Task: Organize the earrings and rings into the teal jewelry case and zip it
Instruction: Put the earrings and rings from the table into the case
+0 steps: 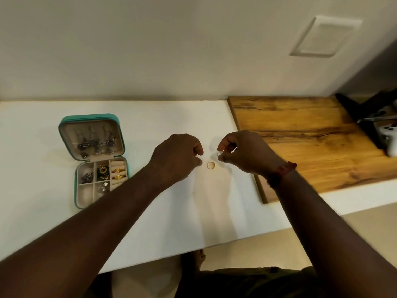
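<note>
The teal jewelry case (pixel 66 125) lies open on the white table (pixel 150 211) at the left. Dark drop earrings (pixel 96 144) hang in its lid. Two gold rings (pixel 118 173) and other pieces sit in its tray compartments. A loose gold ring (pixel 211 165) lies on the table between my hands. My left hand (pixel 178 158) hovers just left of that ring, fingers curled, with nothing visible in them. My right hand (pixel 245 153) is just above and right of the ring and pinches a small pale piece of jewelry (pixel 219 155) between thumb and fingertips; I cannot tell what kind it is.
A wooden board (pixel 311 143) lies on the table at the right, close to my right wrist. On its far right end rests a dark and white device (pixel 384 130). A wall runs along the table's back edge. The front edge is near my body.
</note>
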